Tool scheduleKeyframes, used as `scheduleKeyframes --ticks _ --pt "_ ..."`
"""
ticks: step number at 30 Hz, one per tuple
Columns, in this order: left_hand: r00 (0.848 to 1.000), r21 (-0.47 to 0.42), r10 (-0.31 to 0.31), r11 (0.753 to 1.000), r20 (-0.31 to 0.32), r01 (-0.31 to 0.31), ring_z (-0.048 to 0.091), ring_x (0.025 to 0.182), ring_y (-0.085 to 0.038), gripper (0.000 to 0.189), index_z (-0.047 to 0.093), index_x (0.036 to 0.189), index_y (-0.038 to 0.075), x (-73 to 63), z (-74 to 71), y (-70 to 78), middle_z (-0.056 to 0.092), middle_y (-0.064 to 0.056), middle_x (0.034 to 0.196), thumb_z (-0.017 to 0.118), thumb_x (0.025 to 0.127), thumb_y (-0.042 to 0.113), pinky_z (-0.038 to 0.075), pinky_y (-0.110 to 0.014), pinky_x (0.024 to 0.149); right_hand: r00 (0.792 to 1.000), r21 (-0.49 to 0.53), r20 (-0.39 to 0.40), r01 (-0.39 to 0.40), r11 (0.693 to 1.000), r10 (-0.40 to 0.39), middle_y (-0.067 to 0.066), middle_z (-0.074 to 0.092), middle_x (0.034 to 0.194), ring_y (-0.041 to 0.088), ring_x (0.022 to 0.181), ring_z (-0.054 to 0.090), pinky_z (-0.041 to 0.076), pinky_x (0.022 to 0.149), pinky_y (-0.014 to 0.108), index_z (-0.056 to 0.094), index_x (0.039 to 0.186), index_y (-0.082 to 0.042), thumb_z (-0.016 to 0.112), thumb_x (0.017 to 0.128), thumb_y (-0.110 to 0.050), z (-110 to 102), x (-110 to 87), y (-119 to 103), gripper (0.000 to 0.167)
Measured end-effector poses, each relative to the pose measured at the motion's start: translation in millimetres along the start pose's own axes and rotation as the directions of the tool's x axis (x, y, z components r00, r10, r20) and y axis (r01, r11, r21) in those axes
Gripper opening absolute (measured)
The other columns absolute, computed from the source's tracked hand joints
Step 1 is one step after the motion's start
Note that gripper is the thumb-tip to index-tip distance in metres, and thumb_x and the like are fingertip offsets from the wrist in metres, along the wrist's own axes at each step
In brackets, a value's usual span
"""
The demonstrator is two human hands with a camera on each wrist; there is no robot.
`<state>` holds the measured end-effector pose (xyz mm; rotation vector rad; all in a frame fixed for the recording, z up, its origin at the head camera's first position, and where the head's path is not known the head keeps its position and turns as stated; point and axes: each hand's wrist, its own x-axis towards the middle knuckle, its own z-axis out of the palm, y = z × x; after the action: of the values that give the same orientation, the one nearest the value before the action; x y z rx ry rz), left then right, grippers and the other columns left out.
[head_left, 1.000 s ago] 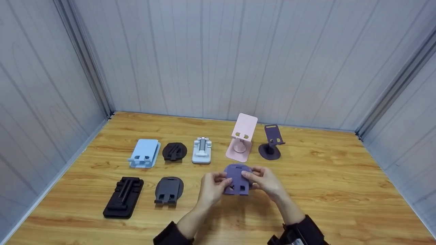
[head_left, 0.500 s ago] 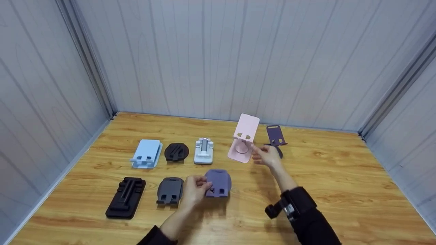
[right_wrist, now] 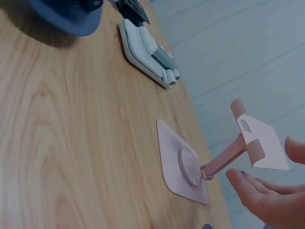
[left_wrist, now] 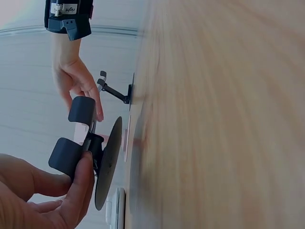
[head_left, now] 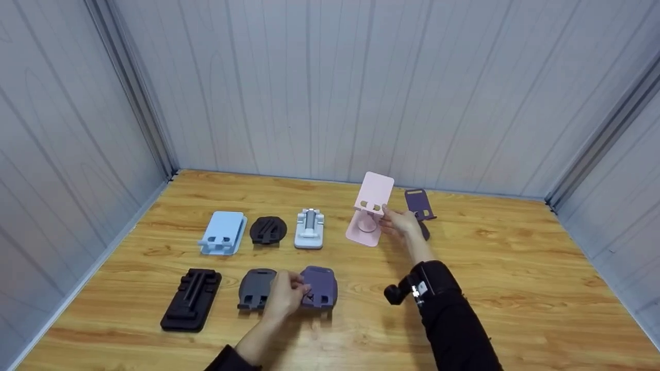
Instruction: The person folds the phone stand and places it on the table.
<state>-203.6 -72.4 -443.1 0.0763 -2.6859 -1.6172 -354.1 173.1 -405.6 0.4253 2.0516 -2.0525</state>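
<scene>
My left hand [head_left: 283, 296] pinches a folded purple phone stand [head_left: 322, 282] at its left edge. In the left wrist view, thumb and fingers grip the stand by its lower hooks, and its round base [left_wrist: 109, 164] hangs slightly off the table. My right hand [head_left: 403, 224] is beside the upright pink phone stand [head_left: 375, 188], fingers spread. In the right wrist view, the thumb and fingers [right_wrist: 257, 195] lie either side of the pink stand's raised plate [right_wrist: 267, 143], with no grip visible. Behind that hand stands a dark purple phone stand [head_left: 416, 201], its base partly hidden.
A grey phone stand [head_left: 256, 284] lies folded beside my left hand, partly covered by it. Further left is a black stand [head_left: 191, 299]. The back row holds a light blue stand [head_left: 224, 226], a round black stand [head_left: 268, 230] and a white stand [head_left: 309, 229].
My left hand has carried the purple stand left and down, next to the grey one. My right hand has let go of it and moved up to the pink stand.
</scene>
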Motion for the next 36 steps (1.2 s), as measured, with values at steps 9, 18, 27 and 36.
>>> scheduleKeyframes --ticks 9,18,27,36 --pt "1.000 0.114 0.016 0.993 -0.008 -0.015 0.066 0.076 -0.024 0.012 0.064 0.093 -0.015 0.0 -2.5 -5.4 0.069 -0.021 0.085 0.066 0.085 -0.006 0.057 -0.034 0.064 1.000 0.062 -0.003 0.015 0.998 -0.015 0.011 0.070 0.091 0.011 0.079 0.066 0.055 0.099 0.033 0.038 0.140 0.015 0.049 0.102 -0.012 4.1 0.7 1.5 0.048" --pt "0.995 0.209 -0.066 0.977 0.075 0.050 0.034 0.052 -0.011 0.050 0.029 0.058 0.015 -0.5 -3.2 -3.9 0.034 0.003 0.055 0.064 0.088 -0.006 0.028 -0.022 0.050 0.993 0.097 0.077 0.081 0.992 -0.089 0.014 0.073 0.081 0.021 0.072 0.073 0.063 0.067 0.030 0.068 0.098 0.002 0.067 0.094 -0.019 -27.7 104.2 69.4 0.021" --pt "0.998 0.379 -0.012 0.925 0.064 -0.013 0.037 0.054 -0.014 0.038 0.044 0.059 0.008 -0.4 -1.9 -2.3 0.034 0.002 0.057 0.070 0.085 -0.001 0.031 -0.024 0.049 0.989 0.066 -0.077 0.128 0.990 -0.123 0.017 0.072 0.099 0.014 0.071 0.068 0.062 0.068 0.026 0.061 0.093 0.006 0.056 0.097 -0.003 -9.3 40.8 49.7 0.012" --pt "0.999 0.501 0.048 0.864 -0.009 -0.037 0.046 0.055 -0.015 0.021 0.063 0.070 0.002 -4.2 -3.3 11.4 0.053 -0.003 0.062 0.076 0.083 0.011 0.035 -0.028 0.047 0.985 0.150 -0.052 0.172 0.974 -0.166 -0.002 0.064 0.071 0.005 0.061 0.062 0.056 0.060 0.016 0.053 0.082 0.002 0.048 0.098 0.004 0.8 -39.0 17.3 0.017"
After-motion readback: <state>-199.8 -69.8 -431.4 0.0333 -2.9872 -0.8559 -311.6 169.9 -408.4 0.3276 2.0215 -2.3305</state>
